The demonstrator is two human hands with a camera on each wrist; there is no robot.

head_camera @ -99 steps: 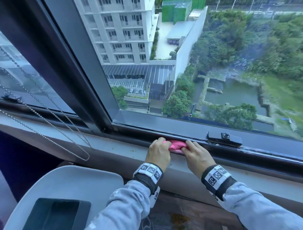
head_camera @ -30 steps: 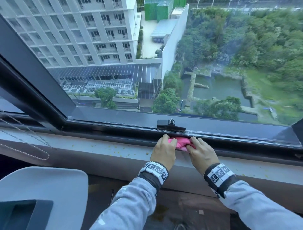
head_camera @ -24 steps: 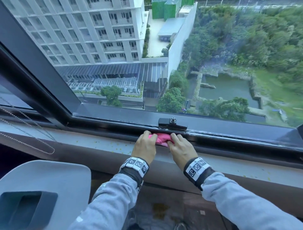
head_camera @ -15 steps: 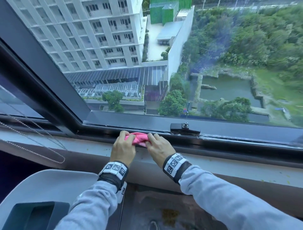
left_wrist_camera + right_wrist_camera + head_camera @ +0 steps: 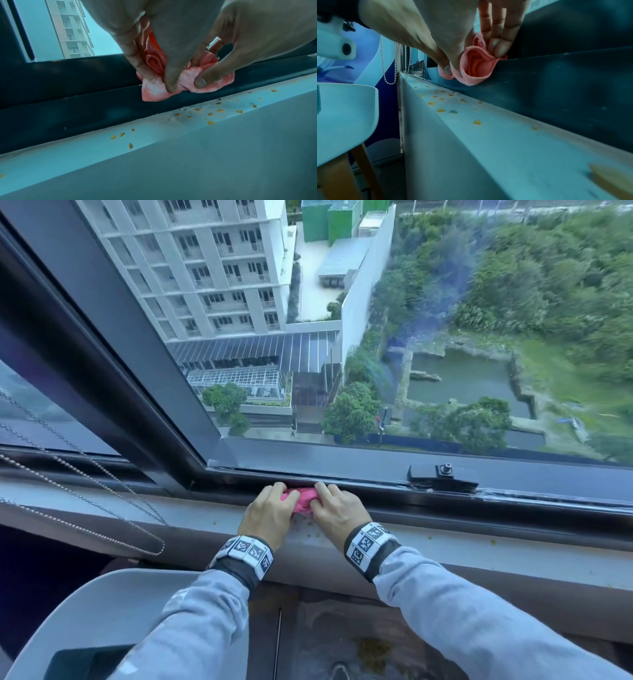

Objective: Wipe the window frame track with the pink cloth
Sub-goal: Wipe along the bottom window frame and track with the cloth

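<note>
A crumpled pink cloth is pressed into the dark window frame track, a short way right of the frame's corner. My left hand and right hand sit side by side on it, knuckles up. In the left wrist view my left hand pinches the cloth between thumb and fingers, and my right hand's thumb presses the cloth's right part. The right wrist view has my right fingers laid on the folded cloth at the track's edge.
A black window latch sits on the frame to the right of my hands. Yellow crumbs dot the pale sill below the track. A bead chain hangs at the left. A white chair stands below the left arm.
Both hands have slid the cloth leftward along the track, from under the latch toward the frame's corner. The grip on the cloth is the same.
</note>
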